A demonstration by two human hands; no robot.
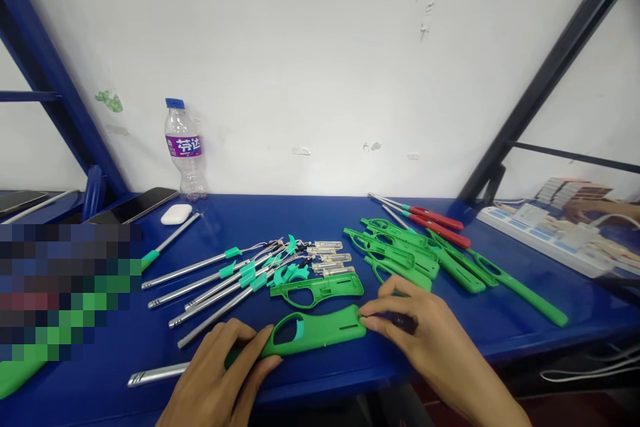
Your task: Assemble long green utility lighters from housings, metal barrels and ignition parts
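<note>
A long-necked green lighter lies along the front of the table, its metal tube pointing left and a teal trigger showing in its loop. My left hand is closed around it where the tube meets the handle. At the handle's right end, my right hand has thumb and forefinger pinched together, touching the end. A dark slim object sits in that hand, partly hidden by the fingers; its kind is unclear. Just behind lies an open green handle shell. Several metal tubes with teal triggers and clear fuel tanks lie beyond.
More green shells lie to the right, near red-handled lighters and a green lighter. A power strip is at far right. A bottle, phone and white case stand or lie at back left.
</note>
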